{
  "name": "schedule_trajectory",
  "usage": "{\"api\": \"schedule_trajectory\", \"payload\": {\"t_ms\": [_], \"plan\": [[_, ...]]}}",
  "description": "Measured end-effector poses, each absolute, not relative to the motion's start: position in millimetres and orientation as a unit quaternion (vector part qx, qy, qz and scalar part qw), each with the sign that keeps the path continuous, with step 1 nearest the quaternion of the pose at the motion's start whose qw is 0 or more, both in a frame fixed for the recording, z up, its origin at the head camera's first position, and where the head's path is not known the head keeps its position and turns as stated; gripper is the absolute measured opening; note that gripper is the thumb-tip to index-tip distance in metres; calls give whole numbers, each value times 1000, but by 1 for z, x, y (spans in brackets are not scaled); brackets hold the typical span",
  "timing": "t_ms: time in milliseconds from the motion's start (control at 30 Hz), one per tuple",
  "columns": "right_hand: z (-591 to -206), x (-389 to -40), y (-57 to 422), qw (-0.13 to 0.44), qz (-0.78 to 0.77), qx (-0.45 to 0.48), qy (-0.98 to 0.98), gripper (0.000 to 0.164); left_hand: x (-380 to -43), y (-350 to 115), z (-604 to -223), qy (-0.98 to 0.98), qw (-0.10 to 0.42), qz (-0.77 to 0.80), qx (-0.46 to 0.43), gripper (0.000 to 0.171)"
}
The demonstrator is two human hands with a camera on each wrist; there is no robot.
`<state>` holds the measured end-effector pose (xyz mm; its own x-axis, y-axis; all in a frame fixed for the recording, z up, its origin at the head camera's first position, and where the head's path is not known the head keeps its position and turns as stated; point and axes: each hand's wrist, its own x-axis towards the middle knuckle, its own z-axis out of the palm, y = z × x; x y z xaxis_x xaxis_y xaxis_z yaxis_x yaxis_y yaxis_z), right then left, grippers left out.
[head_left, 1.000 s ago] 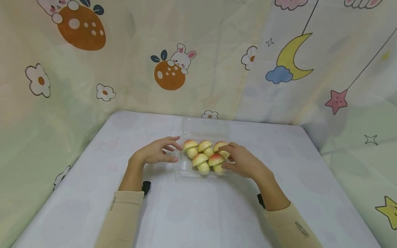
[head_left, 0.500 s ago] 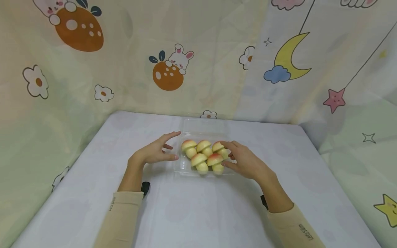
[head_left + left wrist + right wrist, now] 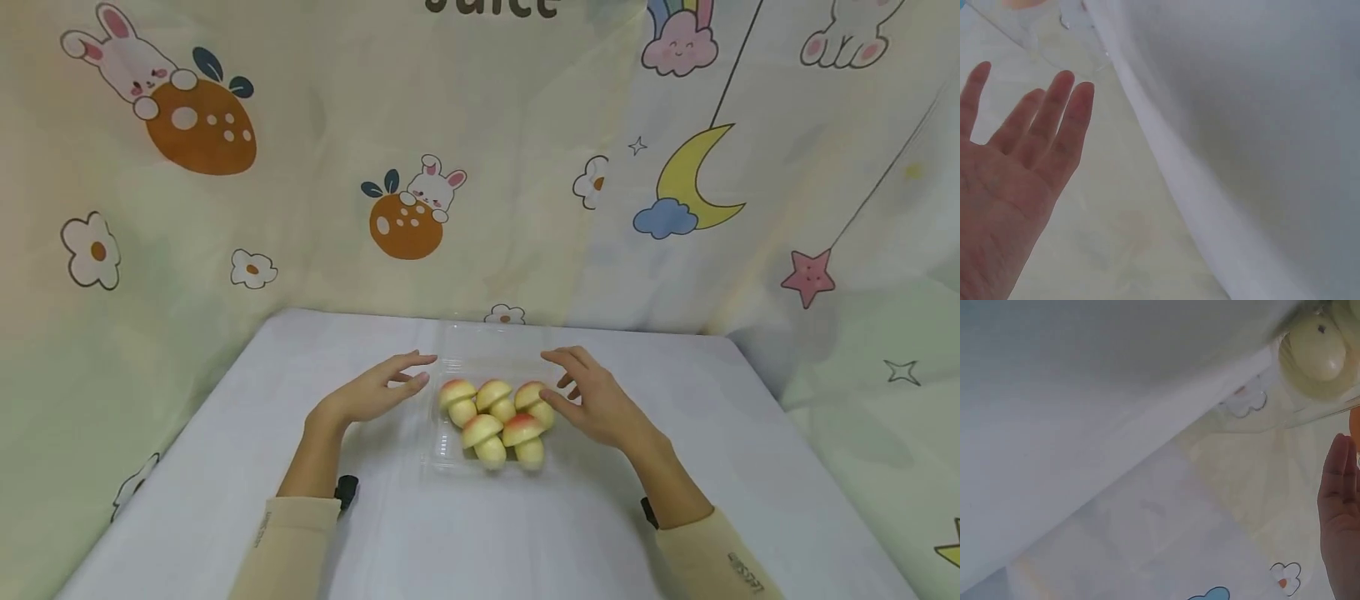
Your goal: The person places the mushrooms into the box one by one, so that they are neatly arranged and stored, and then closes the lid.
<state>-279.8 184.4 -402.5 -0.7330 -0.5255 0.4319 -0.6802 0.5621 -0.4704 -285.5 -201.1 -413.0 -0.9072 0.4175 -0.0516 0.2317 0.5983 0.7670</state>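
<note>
Several yellow toy mushrooms with red-tinged caps (image 3: 482, 430) lie in two rows inside a clear plastic box (image 3: 448, 450). Its transparent lid (image 3: 495, 340) is folded back toward the wall. My left hand (image 3: 375, 390) hovers at the box's left side, fingers extended and holding nothing; the left wrist view shows its palm and spread fingers (image 3: 1079, 112). Over on the right, my right hand (image 3: 596, 400) is held beside the rightmost mushrooms with loosely bent fingers and nothing in them. In the right wrist view a mushroom (image 3: 1317, 350) shows through the box wall, apart from the hand.
The box stands on a table with a white cloth (image 3: 465, 533). Behind it hangs a curtain (image 3: 315, 200) printed with rabbits, oranges, flowers and a moon. Small black wrist cameras (image 3: 346, 492) sit under the forearms.
The head view has tilted up, so the scene sits lower. My right hand has drawn up and away from the mushrooms. The left fingers and thumb have come closer together.
</note>
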Motion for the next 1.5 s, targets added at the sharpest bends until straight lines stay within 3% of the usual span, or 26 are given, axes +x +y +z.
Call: {"api": "schedule_trajectory", "payload": {"t_ms": [400, 533, 767, 900, 1067, 1267, 1500], "plan": [[-413, -321, 194, 96, 315, 236, -914, 64, -323, -179, -399, 889, 155, 400, 160, 73], [-416, -342, 192, 33, 331, 171, -928, 70, -341, -174, -393, 898, 184, 376, 139, 76], [-411, -363, 169, -128, 424, 72, -894, 82, -355, -185, -391, 890, 216, 393, 87, 72], [-416, -365, 158, -161, 462, 46, -871, 84, -360, -189, -397, 861, 235, 441, 93, 70], [-413, -365, 158, -123, 505, 48, -853, 82, -365, -186, -391, 851, 202, 473, 105, 73], [-394, -361, 173, -20, 545, 101, -832, 70, -362, -184, -365, 844, 104, 509, 133, 74], [-366, -344, 186, 93, 575, 198, -788, 54, -335, -190, -336, 798, -11, 577, 174, 56]]}}
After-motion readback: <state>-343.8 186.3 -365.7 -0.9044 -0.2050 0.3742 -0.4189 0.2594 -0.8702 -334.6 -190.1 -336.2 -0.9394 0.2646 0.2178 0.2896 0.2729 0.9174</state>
